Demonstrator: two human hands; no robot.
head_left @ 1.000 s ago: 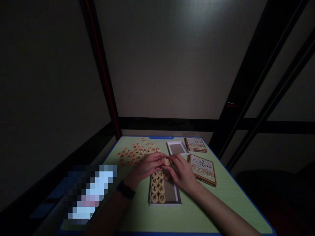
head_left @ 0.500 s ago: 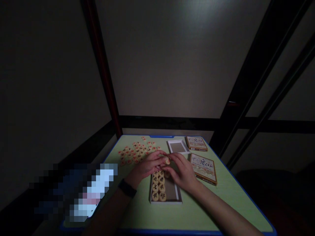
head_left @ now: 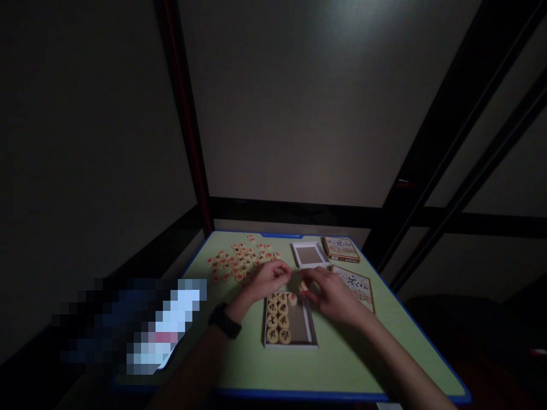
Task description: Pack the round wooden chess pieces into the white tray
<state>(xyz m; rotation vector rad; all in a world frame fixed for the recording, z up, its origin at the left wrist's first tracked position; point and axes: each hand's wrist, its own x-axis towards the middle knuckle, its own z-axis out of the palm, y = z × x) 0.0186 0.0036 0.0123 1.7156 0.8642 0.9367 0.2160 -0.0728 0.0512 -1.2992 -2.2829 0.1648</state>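
My left hand hovers over the far end of a shallow white box, fingers curled; whether it holds a piece is not visible. My right hand pinches a round pale game piece just beyond the box's far right corner. In the box lie two columns of round wooden pieces with dark characters, plus one with a red mark. A loose spread of similar pieces lies on the green table, left of my left hand.
An empty white box tray sits at the far middle. Two printed box lids lie to the right, the nearer one partly under my right hand. A blurred-out object lies at the left table edge. Dark beams stand behind.
My hands, which met over one piece above the box, have drawn apart. The right hand now holds a piece alone, and a red-marked piece lies in the box's third column.
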